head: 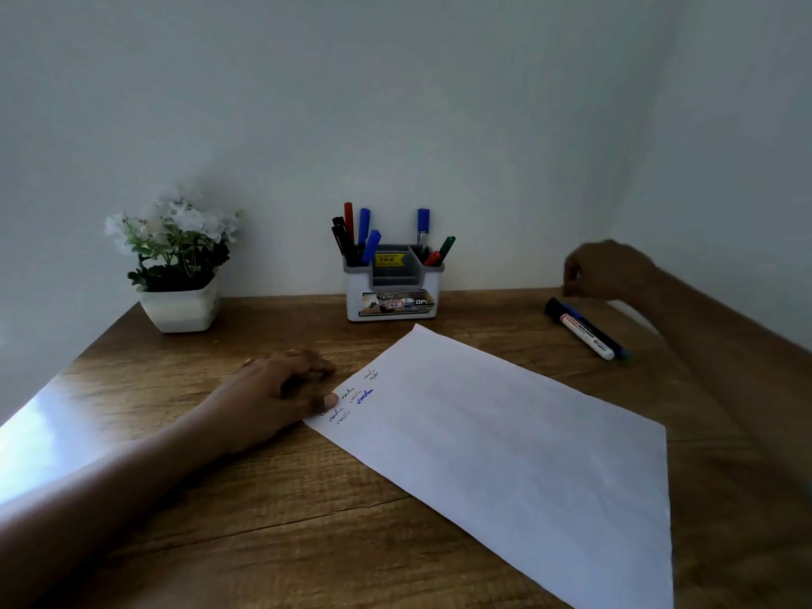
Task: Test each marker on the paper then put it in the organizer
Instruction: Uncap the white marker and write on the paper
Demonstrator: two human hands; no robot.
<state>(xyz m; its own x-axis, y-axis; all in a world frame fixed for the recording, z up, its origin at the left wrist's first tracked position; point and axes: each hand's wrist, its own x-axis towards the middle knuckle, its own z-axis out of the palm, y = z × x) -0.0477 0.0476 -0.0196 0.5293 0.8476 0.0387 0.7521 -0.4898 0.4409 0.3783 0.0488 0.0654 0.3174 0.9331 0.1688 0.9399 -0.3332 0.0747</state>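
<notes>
A white sheet of paper (505, 437) lies slanted on the wooden desk, with several small scribbles near its left corner. My left hand (281, 391) rests flat beside that corner, thumb touching the paper's edge. At the right, two markers lie side by side: a white-bodied one with a black cap (580, 329) and a darker blue one (608, 338). My right hand (608, 270) hovers just above their capped ends, fingers curled down, holding nothing. The white and grey organizer (393, 296) stands against the wall, with several red, blue, black and green markers upright in it.
A white pot of artificial white flowers (178, 265) stands at the back left of the desk (272, 512). A pale wall (395, 103) runs right behind the organizer and the pot. Glare lies on the desk's left edge.
</notes>
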